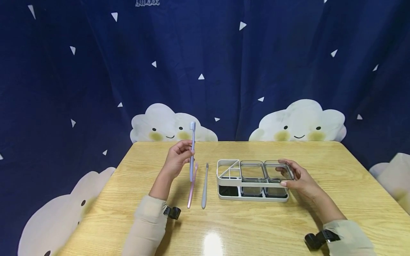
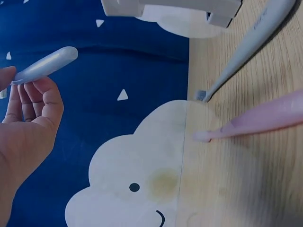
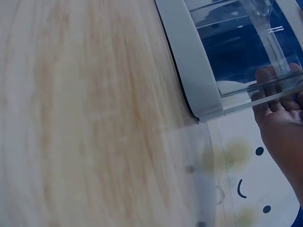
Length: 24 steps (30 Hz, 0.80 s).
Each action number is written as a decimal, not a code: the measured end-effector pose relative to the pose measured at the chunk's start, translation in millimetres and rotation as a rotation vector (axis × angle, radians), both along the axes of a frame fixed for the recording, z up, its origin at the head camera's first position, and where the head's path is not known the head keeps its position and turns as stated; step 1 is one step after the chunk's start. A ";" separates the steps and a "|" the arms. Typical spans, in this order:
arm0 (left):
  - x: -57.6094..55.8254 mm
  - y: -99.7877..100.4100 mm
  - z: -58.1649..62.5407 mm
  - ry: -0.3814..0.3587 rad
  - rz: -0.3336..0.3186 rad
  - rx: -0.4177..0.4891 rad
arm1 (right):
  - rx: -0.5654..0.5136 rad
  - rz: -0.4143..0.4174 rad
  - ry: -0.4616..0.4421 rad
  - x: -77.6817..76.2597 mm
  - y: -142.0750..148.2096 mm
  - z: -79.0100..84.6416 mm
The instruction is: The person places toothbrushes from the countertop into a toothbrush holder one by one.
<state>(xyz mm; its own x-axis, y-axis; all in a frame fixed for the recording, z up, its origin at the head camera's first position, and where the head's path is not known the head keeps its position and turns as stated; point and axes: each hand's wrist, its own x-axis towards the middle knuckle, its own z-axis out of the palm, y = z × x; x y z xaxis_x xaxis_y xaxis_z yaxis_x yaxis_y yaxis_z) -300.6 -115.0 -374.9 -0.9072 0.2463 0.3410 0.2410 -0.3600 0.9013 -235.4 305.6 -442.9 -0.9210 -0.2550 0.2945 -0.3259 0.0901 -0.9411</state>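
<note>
In the head view my left hand pinches a lavender-blue toothbrush above the table. It stands nearly upright, bristles at the top; the left wrist view shows its rounded handle end. Below it lie a pink toothbrush and a grey toothbrush, side by side. My right hand grips the right end of a white toothbrush holder, thumb at the front and fingers behind. Two clear cups sit in the holder, right of its divided slots. The right wrist view shows fingers at the clear end cup.
The holder stands on a light wooden table. Behind the table hangs a dark blue curtain with white triangles and smiling clouds. Black wrist cameras are strapped at both sleeves.
</note>
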 end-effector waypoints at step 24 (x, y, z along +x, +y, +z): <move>23.6 46.5 16.2 0.082 0.051 0.182 | 0.002 0.000 0.027 0.3 0.3 -2.1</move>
